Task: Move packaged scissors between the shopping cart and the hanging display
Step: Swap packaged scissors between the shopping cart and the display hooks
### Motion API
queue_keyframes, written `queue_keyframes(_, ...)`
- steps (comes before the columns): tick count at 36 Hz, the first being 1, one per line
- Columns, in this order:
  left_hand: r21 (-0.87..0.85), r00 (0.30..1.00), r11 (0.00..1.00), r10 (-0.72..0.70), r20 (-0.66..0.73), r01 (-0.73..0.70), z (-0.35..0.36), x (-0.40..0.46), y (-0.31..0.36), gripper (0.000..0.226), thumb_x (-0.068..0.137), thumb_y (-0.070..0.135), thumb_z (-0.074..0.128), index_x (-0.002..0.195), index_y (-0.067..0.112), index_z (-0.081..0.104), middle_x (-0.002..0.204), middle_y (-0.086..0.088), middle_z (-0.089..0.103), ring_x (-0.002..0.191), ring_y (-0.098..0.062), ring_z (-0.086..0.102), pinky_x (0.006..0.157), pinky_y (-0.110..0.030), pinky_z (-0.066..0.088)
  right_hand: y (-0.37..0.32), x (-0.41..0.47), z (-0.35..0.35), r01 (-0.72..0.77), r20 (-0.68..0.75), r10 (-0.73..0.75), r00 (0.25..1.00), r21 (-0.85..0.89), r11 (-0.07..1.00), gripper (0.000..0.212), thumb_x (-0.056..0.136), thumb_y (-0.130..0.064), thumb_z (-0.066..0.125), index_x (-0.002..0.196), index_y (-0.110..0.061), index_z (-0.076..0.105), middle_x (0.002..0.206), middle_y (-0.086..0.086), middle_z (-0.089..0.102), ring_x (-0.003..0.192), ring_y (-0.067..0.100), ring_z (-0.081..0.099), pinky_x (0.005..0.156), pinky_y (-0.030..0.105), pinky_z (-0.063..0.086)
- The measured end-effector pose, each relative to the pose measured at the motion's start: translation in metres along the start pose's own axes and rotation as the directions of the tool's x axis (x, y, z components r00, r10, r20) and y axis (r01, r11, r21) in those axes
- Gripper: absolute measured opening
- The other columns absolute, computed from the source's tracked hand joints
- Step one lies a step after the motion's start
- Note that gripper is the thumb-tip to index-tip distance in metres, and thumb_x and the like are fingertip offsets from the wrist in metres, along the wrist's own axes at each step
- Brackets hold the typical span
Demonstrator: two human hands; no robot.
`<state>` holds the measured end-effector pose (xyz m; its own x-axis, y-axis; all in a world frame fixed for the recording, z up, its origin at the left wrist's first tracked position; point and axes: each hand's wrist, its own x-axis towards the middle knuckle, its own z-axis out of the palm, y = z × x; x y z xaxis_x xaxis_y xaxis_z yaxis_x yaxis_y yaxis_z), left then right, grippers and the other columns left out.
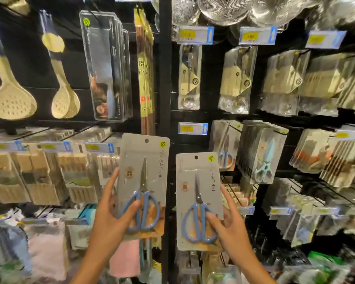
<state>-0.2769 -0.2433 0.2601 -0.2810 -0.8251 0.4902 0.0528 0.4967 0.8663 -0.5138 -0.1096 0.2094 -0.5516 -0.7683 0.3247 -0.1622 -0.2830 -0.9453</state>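
Before the hanging display: two packaged scissors, one per hand, both upright with long axes near vertical, blades up and blue handles down, hang holes at the top edge. Left hand (109,218) holds the left package (143,185) from its lower left side, thumb across the front over the handle loops, fingers behind the card; grip closed on that package. Right hand (226,224) holds the right package (199,199) from its lower right side, thumb on the front by the handles, fingers behind the right edge; grip closed on that package. Left package sits higher than the right and tilts slightly clockwise; the two cards are near each other but apart, with a dark upright post (165,78) of the rack showing between them. Matching blue-handled scissors hang on a peg (223,148) up and to the right of the right package, so the right hand is judged the nearer for hanging; each hole lies above its hand, well clear of the fingers. Both forearms reach forward and upward from the bottom of the view. Shopping cart not in view.
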Motion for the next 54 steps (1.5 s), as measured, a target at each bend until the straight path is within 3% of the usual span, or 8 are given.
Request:
queue_keyframes(7, -0.021, 0.999, 1.000, 0.021, 0.050, -0.020, 0.001, 0.032, -0.018, 0.087, 0.084, 0.013, 0.075, 0.148, 0.052, 0.031, 0.144, 0.046, 0.035, 0.132, 0.017, 0.039, 0.108, -0.025, 0.039, 0.018, 0.025, 0.008, -0.022, -0.058, 0.022, 0.998, 0.002, 1.000, 0.082, 0.093, 0.004, 0.061, 0.151, -0.044, 0.029, 0.137, -0.010, 0.064, 0.121, 0.014, 0.065, 0.099, 0.034, 0.055)
queue_keyframes(15, -0.025, 0.998, 0.999, -0.036, 0.055, 0.038, 0.007, 0.055, -0.032, 0.088, 0.081, 0.018, 0.076, 0.145, 0.058, 0.032, 0.149, 0.037, 0.037, 0.138, -0.012, 0.047, 0.113, -0.050, 0.041, 0.033, 0.056, 0.009, -0.028, -0.078, 0.030, 0.997, 0.022, 0.999, 0.074, 0.094, 0.006, 0.060, 0.146, -0.040, 0.033, 0.121, -0.028, 0.068, 0.116, 0.008, 0.067, 0.087, 0.020, 0.056)
queue_keyframes(21, 0.042, 0.999, 0.999, -0.002, 0.052, 0.000, 0.017, 0.066, -0.035, 0.085, 0.083, 0.020, 0.074, 0.147, 0.055, 0.031, 0.148, 0.044, 0.030, 0.142, 0.014, 0.026, 0.121, -0.042, 0.025, 0.045, 0.079, 0.008, -0.017, -0.044, 0.017, 0.999, 0.012, 1.000, 0.076, 0.094, 0.003, 0.062, 0.149, -0.039, 0.031, 0.129, -0.037, 0.059, 0.122, -0.001, 0.060, 0.090, 0.016, 0.053)
queue_keyframes(25, 0.027, 0.998, 0.999, -0.046, 0.046, 0.045, 0.019, 0.073, -0.038, 0.086, 0.083, 0.021, 0.075, 0.146, 0.059, 0.031, 0.151, 0.039, 0.032, 0.145, -0.002, 0.033, 0.119, -0.051, 0.031, 0.052, 0.094, 0.009, -0.011, -0.025, 0.011, 1.000, 0.006, 1.000, 0.077, 0.094, -0.001, 0.064, 0.153, -0.035, 0.029, 0.137, -0.023, 0.059, 0.126, 0.008, 0.060, 0.093, 0.022, 0.054)
queue_keyframes(28, 0.017, 0.999, 0.999, -0.038, 0.033, 0.037, 0.023, 0.075, -0.037, 0.085, 0.082, 0.017, 0.074, 0.147, 0.055, 0.033, 0.147, 0.042, 0.035, 0.132, 0.019, 0.036, 0.116, -0.040, 0.034, 0.057, 0.104, 0.009, -0.028, -0.008, 0.028, 1.000, 0.025, 0.999, 0.077, 0.095, -0.003, 0.064, 0.153, -0.039, 0.028, 0.146, -0.012, 0.056, 0.129, 0.012, 0.059, 0.098, 0.030, 0.055)
queue_keyframes(32, 0.002, 0.998, 0.999, -0.051, 0.045, 0.051, 0.024, 0.076, -0.039, 0.086, 0.083, 0.014, 0.073, 0.146, 0.057, 0.033, 0.146, 0.038, 0.040, 0.134, 0.001, 0.048, 0.110, -0.037, 0.042, 0.061, 0.113, 0.010, -0.011, -0.003, 0.011, 1.000, 0.032, 0.999, 0.077, 0.094, -0.001, 0.064, 0.152, -0.040, 0.030, 0.145, -0.014, 0.056, 0.130, 0.012, 0.058, 0.101, 0.031, 0.053)
queue_keyframes(50, 0.031, 0.998, 0.999, -0.027, 0.048, 0.025, 0.022, 0.084, -0.045, 0.086, 0.086, 0.015, 0.072, 0.142, 0.065, 0.031, 0.146, 0.037, 0.042, 0.135, -0.004, 0.048, 0.112, -0.045, 0.042, 0.040, 0.150, 0.014, 0.066, 0.002, -0.066, 0.998, 0.018, 0.998, 0.079, 0.095, -0.002, 0.062, 0.156, -0.036, 0.024, 0.138, -0.014, 0.062, 0.128, 0.015, 0.060, 0.106, 0.052, 0.049)
queue_keyframes(54, 0.031, 0.998, 0.999, -0.027, 0.051, 0.026, 0.021, 0.086, -0.047, 0.087, 0.085, 0.015, 0.073, 0.144, 0.063, 0.030, 0.150, 0.030, 0.041, 0.139, -0.009, 0.045, 0.113, -0.053, 0.040, 0.036, 0.154, 0.015, 0.051, 0.011, -0.052, 0.999, 0.030, 0.998, 0.078, 0.095, -0.001, 0.061, 0.156, -0.032, 0.024, 0.125, -0.017, 0.069, 0.121, 0.012, 0.065, 0.099, 0.041, 0.056)
